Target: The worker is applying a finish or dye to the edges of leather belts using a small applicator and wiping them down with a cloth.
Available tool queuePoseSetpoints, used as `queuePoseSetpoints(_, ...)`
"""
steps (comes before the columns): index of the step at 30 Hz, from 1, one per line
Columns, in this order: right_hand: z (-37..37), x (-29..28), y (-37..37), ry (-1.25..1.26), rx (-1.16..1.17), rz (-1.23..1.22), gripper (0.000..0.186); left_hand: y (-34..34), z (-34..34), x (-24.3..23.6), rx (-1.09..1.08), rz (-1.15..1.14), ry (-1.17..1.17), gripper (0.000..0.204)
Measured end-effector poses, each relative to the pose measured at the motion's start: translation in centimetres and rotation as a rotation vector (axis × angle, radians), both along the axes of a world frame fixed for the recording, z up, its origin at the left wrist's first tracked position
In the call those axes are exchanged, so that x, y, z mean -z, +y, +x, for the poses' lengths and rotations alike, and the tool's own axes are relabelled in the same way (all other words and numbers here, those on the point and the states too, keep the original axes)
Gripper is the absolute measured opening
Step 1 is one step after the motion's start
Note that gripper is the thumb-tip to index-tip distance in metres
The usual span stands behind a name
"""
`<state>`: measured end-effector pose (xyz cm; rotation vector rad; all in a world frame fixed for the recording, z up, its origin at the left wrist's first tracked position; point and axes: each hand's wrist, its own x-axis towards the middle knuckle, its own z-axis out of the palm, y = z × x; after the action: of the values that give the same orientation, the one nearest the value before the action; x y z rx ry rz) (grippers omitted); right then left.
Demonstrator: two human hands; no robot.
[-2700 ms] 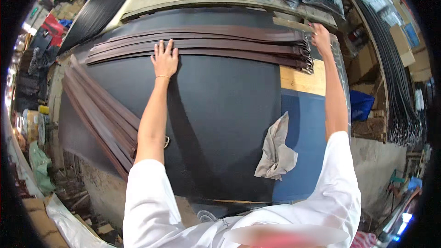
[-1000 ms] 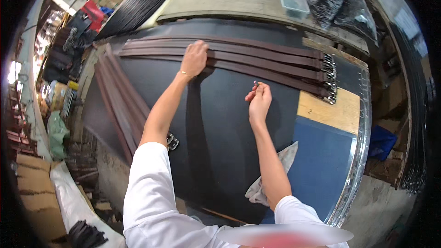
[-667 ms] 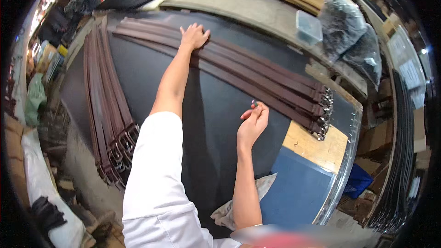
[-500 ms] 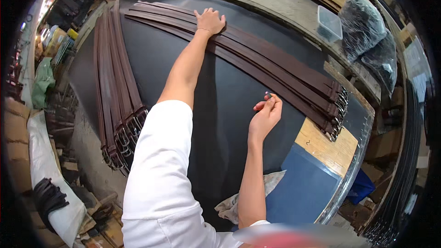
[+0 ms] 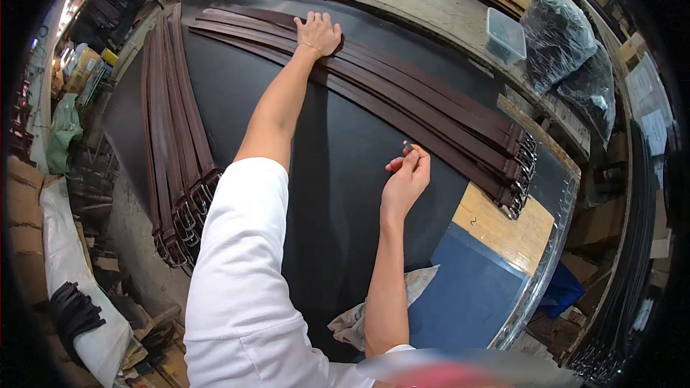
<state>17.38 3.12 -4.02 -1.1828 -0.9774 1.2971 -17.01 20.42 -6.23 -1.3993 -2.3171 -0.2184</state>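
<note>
Several dark brown belts with metal buckles [image 5: 402,100] lie in a row across the black work mat [image 5: 338,187], buckles at the right. My left hand [image 5: 318,34] rests on their upper part, fingers spread. My right hand [image 5: 406,179] is just below the row, thumb and finger pinching a small dark-and-pink object [image 5: 408,146], too small to name. A second bundle of brown belts [image 5: 169,122] lies at the left, buckles toward me. Beside my right forearm are a crumpled cloth [image 5: 420,280] and a blue panel [image 5: 467,287].
A wooden board [image 5: 503,223] lies at the table's right. Beyond the far edge are a plastic box [image 5: 505,36] and plastic-wrapped bags [image 5: 557,36]. Black straps [image 5: 625,259] hang at the right, and cardboard boxes [image 5: 25,223] stand at the left.
My right hand has come from the far right edge, where it held a flat strip, down below the belts. My left hand is still on the belts, and the view has turned.
</note>
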Motion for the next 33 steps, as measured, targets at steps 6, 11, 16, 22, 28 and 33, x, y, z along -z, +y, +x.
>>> queuePoseSetpoints(6,0.3,0.4,0.3,-0.043,-0.027,0.012,0.025,0.2,1.9,-1.9,-0.098,-0.156,0.109,0.050)
queuePoseSetpoints(11,0.0,0.2,0.2,-0.054,-0.061,0.001,0.025,0.4,-0.9,0.0,-0.032,-0.142,-0.093,0.050)
queuePoseSetpoints(16,1.2,0.8,0.7,-0.072,-0.046,-0.015,0.025,2.0,-1.0,3.1,0.022,0.076,-0.236,0.056)
queuePoseSetpoints(22,0.5,1.0,0.5,-0.080,-0.060,-0.008,0.025,0.2,-10.2,1.4,-0.051,-0.190,-0.165,0.036)
queuePoseSetpoints(28,-0.5,0.2,-0.1,-0.147,-0.067,0.003,0.023,-1.1,-13.3,-0.7,-0.184,-0.316,0.259,0.040)
queuePoseSetpoints(33,0.0,0.8,0.2,-0.168,-0.050,0.051,0.022,-0.9,-11.4,-2.0,-0.179,-0.428,-0.123,0.046)
